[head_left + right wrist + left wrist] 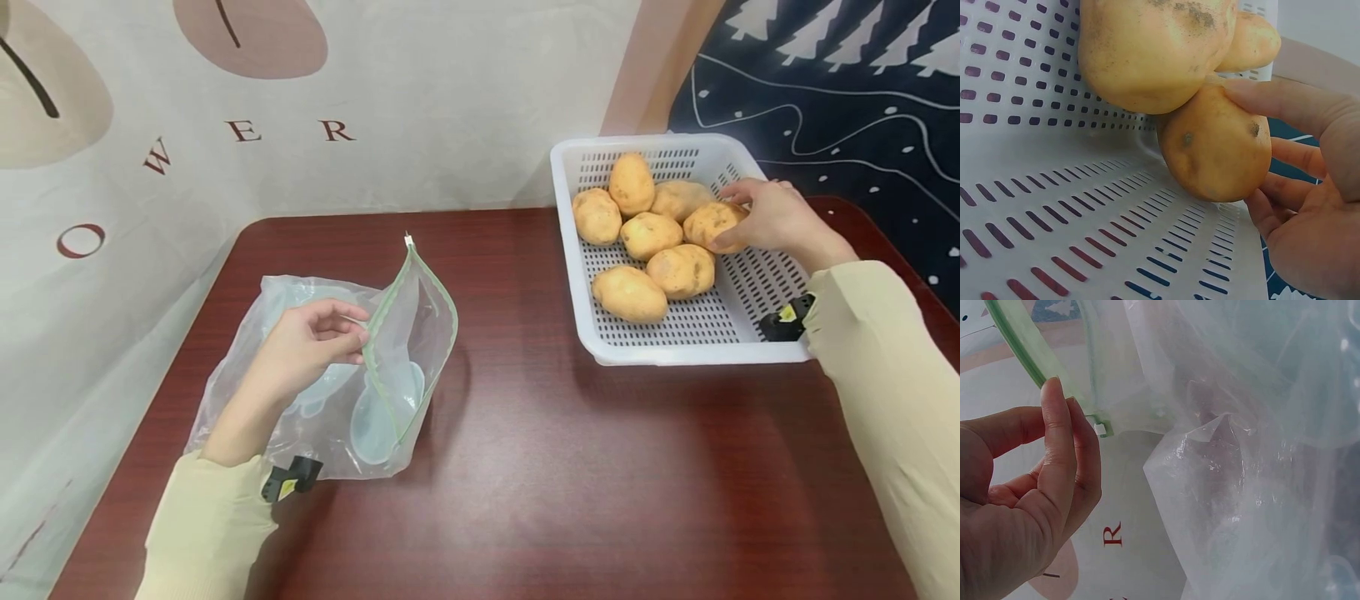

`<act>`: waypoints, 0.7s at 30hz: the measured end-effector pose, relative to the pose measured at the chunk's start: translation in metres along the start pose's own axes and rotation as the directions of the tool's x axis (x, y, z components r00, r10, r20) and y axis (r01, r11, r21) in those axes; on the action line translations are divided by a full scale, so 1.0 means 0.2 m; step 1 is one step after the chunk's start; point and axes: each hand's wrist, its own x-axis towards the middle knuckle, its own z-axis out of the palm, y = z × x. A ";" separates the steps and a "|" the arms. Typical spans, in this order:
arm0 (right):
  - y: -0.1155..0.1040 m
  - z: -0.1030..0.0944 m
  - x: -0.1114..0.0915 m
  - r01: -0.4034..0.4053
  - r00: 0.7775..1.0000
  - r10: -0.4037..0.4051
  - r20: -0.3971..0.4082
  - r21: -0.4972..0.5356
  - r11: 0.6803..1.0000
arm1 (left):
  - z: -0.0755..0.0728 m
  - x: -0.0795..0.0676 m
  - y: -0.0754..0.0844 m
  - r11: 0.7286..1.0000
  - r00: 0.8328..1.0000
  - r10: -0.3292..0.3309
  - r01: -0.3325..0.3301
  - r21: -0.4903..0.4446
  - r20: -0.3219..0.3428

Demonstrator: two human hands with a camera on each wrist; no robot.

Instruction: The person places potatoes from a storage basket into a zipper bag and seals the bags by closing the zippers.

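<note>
My left hand (pixel 307 342) pinches the green zip edge (pixel 1025 359) of a clear plastic zip bag (pixel 412 333) between thumb and fingers. The bag lies on the left of the table with its mouth gaping to the right, a white slider (pixel 408 241) at its far corner. Pale blue rounded shapes show through or on the plastic. Over the white basket (pixel 697 354), my right hand (pixel 787 217) grips a potato (pixel 1219 150) at the basket's right side, thumb on one side and fingers curled on the other. Several other potatoes (pixel 628 293) lie in the basket.
The basket has slotted walls and stands at the back right of the dark red-brown table (pixel 525 467). Behind it hang a pale printed cloth (pixel 450 108) and a dark blue cloth (pixel 847 125) with white trees. A black wrist device (pixel 786 321) overlaps the basket's near right corner.
</note>
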 end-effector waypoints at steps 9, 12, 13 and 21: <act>0.00 -0.04 -0.03 0.032 0.999 -0.030 -0.022 0.082 0.996 | 0.00 -0.01 0.01 1.000 1.000 0.012 -0.012 -0.004 -0.001; 0.00 -0.07 -0.04 0.014 1.000 -0.013 -0.003 0.131 0.991 | 0.00 0.00 0.00 1.000 1.000 0.012 -0.012 -0.007 0.001; -0.01 -0.08 -0.05 0.007 1.000 -0.007 0.004 0.144 0.990 | 0.00 0.00 0.00 1.000 1.000 0.012 -0.012 -0.010 0.002; -0.05 -0.11 -0.09 0.025 1.000 -0.026 0.001 0.267 0.963 | 0.01 0.01 0.01 1.000 1.000 0.011 -0.011 -0.006 0.004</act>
